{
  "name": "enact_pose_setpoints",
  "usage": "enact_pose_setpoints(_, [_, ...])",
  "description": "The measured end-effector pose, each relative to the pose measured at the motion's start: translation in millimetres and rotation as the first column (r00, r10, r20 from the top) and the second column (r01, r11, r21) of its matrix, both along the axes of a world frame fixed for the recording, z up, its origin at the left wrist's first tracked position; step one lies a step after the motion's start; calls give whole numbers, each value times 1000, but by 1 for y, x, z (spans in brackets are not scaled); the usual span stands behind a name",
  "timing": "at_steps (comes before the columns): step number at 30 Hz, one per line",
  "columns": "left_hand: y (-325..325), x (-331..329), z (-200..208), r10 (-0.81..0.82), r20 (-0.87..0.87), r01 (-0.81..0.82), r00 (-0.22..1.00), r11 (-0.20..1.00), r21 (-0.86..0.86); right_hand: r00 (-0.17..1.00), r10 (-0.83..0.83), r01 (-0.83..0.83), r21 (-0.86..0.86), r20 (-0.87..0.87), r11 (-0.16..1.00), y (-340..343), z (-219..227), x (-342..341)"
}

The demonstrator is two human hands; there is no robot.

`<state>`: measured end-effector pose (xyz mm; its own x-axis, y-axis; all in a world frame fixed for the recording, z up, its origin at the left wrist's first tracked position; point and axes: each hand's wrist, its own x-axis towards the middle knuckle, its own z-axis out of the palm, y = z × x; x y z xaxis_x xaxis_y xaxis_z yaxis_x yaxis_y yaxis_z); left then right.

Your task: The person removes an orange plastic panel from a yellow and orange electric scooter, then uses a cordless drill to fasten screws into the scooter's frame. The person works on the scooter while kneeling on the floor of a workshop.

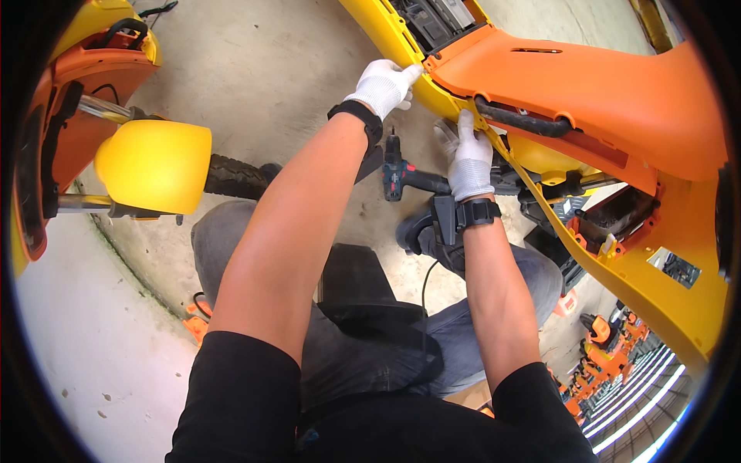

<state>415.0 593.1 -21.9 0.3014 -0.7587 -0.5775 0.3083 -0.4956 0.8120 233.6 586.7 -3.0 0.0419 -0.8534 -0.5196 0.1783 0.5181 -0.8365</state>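
Both my hands wear white knit gloves. My left hand [384,86] is closed, its finger and thumb pressed together against the edge of a long yellow side panel [440,98], where that meets an orange body cover [556,65]. Whatever is in the pinch is too small to make out. Lower and to the right, my right hand [468,154] has its fingers apart, the tips touching the panel's underside below a black grab handle [525,119]. A cordless drill [397,171] lies on the floor between my forearms, its bit toward the far side.
At left stands another orange vehicle with a yellow front mudguard [158,166] over a black tyre [235,177]. My bent knees frame the space below the hands. Several orange machines [610,355] stand in the distance at lower right. The floor is pale concrete [255,69].
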Motion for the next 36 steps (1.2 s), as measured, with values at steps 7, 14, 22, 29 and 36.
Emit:
enact_pose_setpoints(7, [-14, -1, -12, -42, -66, 40, 997, 999, -31, 997, 81, -81, -52, -7, 995, -1, 1, -8])
enact_pose_setpoints(14, [-11, -4, -4, -24, -24, 24, 999, 1000, -4, 993, 79, -83, -46, -87, 996, 0, -3, -3])
enact_pose_setpoints(22, [-22, -3, -17, -165, 163, 150, 973, 983, 104, 974, 115, -120, -14, -197, 993, 0, 3, 3])
enact_pose_setpoints(29, [-27, -10, -31, -158, 320, 107, 934, 979, 173, 970, 103, -99, 31, -219, 995, 1, 4, 7])
enact_pose_setpoints(36, [-25, -10, -32, -112, 191, 111, 975, 994, 17, 980, 85, -87, -4, -182, 996, -2, 1, 3])
